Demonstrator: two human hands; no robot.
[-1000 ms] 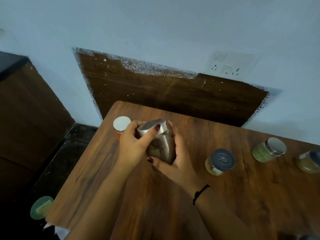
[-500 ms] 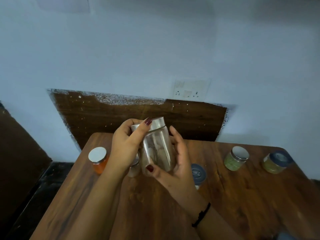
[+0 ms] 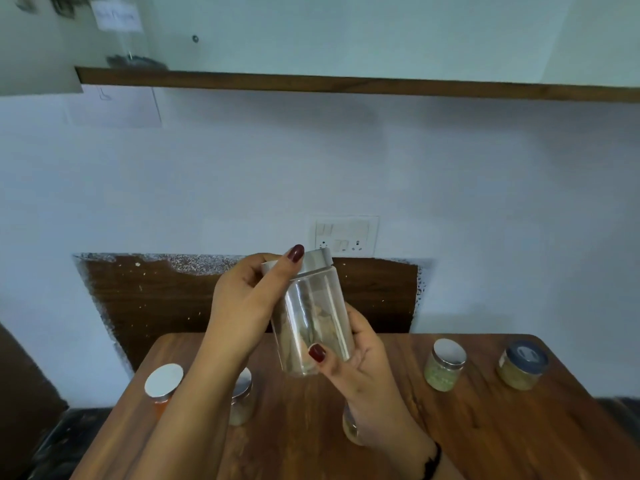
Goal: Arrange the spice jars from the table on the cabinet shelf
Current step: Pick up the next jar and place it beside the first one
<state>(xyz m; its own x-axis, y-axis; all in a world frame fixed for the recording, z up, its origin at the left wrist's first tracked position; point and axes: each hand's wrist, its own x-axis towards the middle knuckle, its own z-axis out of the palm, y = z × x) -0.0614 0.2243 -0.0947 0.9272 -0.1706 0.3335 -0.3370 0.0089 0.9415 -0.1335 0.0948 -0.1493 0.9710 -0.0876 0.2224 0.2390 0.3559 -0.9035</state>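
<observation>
A tall clear jar [image 3: 313,323] with a silver lid and brown spice inside is held up above the wooden table [image 3: 485,427]. My left hand [image 3: 242,303] grips its lid and upper side. My right hand [image 3: 360,365] cups the bottom, thumb on the front. On the table stand an orange jar with a white lid [image 3: 163,384], a small silver-lidded jar [image 3: 242,398] partly behind my left arm, a green-filled jar [image 3: 445,363] and a dark-lidded jar [image 3: 523,365]. One more jar [image 3: 350,427] is mostly hidden by my right wrist. The brown cabinet shelf [image 3: 346,83] runs across the wall above.
A switch and socket plate [image 3: 343,237] sits on the wall behind the jar. A dark wooden panel [image 3: 156,299] backs the table. A dark object [image 3: 135,60] rests at the shelf's left end, with paper labels near it.
Both hands have lifted the tall jar up off the table. The view has tilted upward, bringing the shelf into sight.
</observation>
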